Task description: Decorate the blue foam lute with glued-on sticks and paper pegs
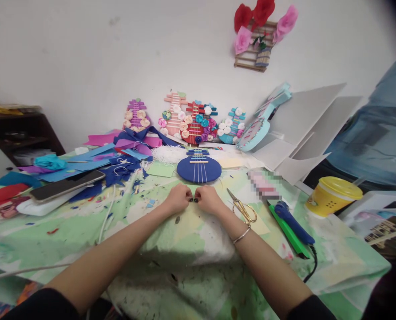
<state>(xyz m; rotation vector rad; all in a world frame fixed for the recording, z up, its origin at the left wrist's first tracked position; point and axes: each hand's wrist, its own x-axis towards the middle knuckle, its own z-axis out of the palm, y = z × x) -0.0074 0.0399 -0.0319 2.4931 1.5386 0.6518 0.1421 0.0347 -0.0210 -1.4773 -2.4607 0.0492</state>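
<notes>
Side by side at the middle of the table, my left hand (179,198) and my right hand (207,199) are both closed, their fingertips almost touching. Whatever they pinch, if anything, is too small to make out. Just beyond them lies a dark blue toy lute (199,170) with a round body, white strings and a short neck pointing away from me. A pair of gold-handled scissors (242,207) rests to the right of my right hand. Left of the lute is a light green paper square (160,170).
A blue glue gun (294,222) and a green cutter (288,233) lie at right, near a yellow tub (333,195). Decorated lutes (195,120) lean on the wall. A phone (68,186), felt scraps (85,162) and white thread (168,154) are at left. A white cable (107,213) crosses the cloth.
</notes>
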